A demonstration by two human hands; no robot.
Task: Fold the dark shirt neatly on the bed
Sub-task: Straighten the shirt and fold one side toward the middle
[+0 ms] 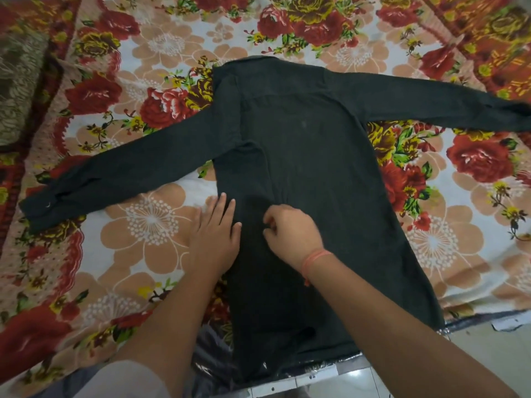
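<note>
The dark shirt (310, 156) lies back-up on the flowered bed cover, collar at the far end and hem hanging over the near edge. Its left side is folded inward over the back, and both long sleeves stretch out to either side. My left hand (214, 228) lies flat, fingers apart, on the shirt's left folded edge. My right hand (290, 231) rests on the shirt's middle with fingers curled, pinching a small pucker of the fabric. A thin orange thread circles my right wrist.
The flowered bed cover (149, 225) spreads under everything. A brownish patterned pillow (17, 81) lies at the far left. Dark plastic wrap (212, 351) shows along the bed's near edge, with pale floor tiles (359, 380) below.
</note>
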